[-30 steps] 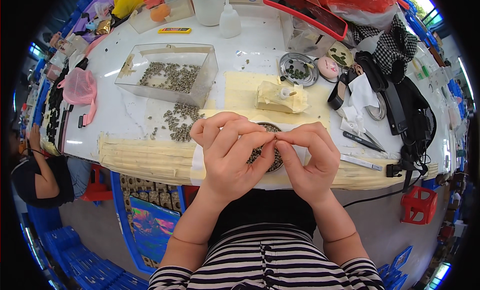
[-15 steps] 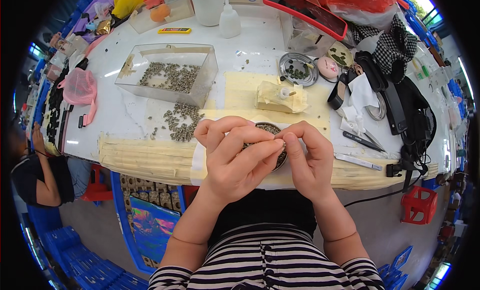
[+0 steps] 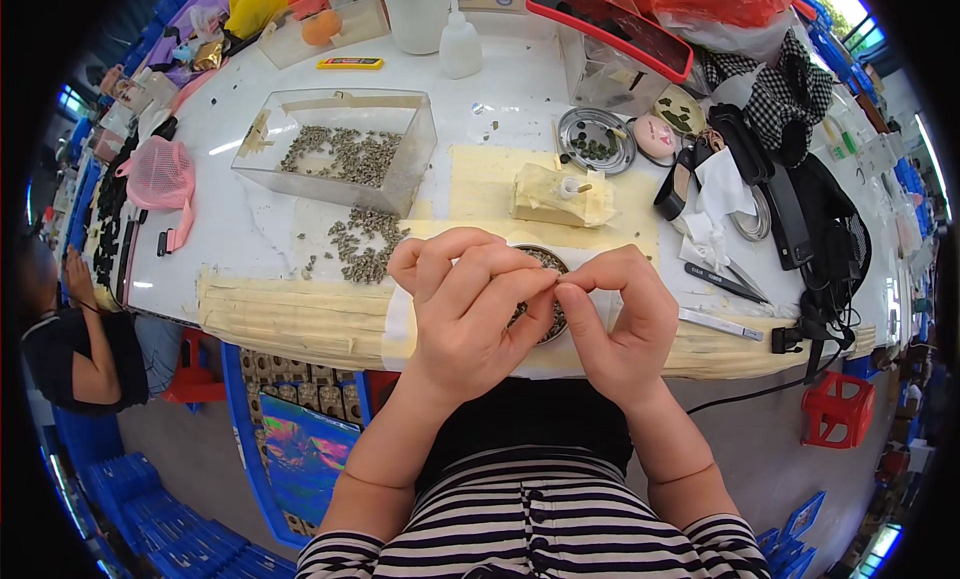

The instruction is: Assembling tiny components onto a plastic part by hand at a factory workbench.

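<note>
Both hands come together over the dish (image 3: 541, 246), tip to tip. The left hand (image 3: 465, 314) has thumb and forefinger closed in a pinch; the right hand (image 3: 625, 314) pinches too, its tips meeting the left's or very nearly. Something tiny may sit between them — too small to tell, so I cannot say what, if anything, is gripped.

The dish lies right beneath the fingertips, partly hidden by the left hand (its rim shows at 12 o'clock from the pinch). Grey bits (image 3: 545, 324) inside it show at 6 to 7 o'clock.

Around the hands: a loose pile (image 3: 362, 247) of similar bits at 9 to 10 o'clock, and the clear bin (image 3: 412, 164) holding more at 10. The wrapped block (image 3: 550, 207) stands at 12, with a round tin (image 3: 630, 159) just beyond it towards 1. The tweezers (image 3: 722, 281) lie at 3 — well apart from the fingers.
</note>
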{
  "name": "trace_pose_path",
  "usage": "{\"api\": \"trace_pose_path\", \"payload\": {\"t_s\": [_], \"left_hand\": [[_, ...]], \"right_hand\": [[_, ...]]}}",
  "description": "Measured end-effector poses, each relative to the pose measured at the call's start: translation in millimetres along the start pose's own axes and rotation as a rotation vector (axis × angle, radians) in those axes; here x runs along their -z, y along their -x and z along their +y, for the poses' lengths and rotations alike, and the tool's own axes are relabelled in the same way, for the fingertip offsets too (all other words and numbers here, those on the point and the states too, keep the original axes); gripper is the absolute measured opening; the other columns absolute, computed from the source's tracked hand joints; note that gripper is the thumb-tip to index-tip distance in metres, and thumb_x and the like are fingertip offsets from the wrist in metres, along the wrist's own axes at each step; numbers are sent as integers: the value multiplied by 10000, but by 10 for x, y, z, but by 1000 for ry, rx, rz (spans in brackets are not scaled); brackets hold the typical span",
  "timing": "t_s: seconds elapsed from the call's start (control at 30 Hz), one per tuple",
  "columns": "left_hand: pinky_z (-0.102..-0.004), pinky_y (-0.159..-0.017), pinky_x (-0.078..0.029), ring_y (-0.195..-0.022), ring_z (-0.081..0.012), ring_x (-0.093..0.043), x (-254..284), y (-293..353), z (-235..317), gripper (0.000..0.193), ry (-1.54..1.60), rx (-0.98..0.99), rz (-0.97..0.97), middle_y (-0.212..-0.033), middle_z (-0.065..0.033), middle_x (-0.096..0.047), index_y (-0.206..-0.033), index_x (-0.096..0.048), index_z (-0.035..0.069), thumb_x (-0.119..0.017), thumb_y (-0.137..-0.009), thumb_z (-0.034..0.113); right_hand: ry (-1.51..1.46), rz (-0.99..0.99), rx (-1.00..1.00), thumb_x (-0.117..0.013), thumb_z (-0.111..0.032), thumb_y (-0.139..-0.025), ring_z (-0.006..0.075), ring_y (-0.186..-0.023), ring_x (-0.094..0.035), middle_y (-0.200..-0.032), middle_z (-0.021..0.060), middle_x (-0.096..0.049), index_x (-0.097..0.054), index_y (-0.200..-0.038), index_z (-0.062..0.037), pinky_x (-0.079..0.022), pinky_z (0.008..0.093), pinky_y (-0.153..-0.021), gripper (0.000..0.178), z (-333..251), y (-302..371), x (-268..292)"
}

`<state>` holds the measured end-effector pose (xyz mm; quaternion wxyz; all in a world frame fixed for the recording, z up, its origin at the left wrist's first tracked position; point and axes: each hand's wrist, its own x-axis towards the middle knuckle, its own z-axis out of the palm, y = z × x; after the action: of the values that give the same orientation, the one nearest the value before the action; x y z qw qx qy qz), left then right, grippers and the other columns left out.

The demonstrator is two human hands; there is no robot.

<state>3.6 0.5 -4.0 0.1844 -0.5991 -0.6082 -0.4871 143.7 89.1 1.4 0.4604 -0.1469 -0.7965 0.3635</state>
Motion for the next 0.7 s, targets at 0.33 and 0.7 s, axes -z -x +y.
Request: {"api": "trace_pose_path", "payload": {"t_s": [0.33, 0.7], "left_hand": [[-362, -822, -365, -894, -215, -579, 26, -17, -4, 229, 24, -32, 0, -907, 35, -675, -876, -728, 140, -825, -671, 105], [-358, -828, -361, -891, -215, -584, 29, -21, 12, 216, 8, -33, -15, -893, 37, -675, -865, -733, 150, -824, -674, 111]], "right_hand": [[-82, 19, -196, -722, -57, -881, 181, -692, -605, -784, 81, -651, -676, -891, -1, -482, 283, -656, 73, 34, 0, -46], [-140, -30, -273, -649, -59, -944, 187, -679, -601, -757, 90, -643, -677, -885, 17, -476, 286, -648, 101, 20, 7, -23]]}}
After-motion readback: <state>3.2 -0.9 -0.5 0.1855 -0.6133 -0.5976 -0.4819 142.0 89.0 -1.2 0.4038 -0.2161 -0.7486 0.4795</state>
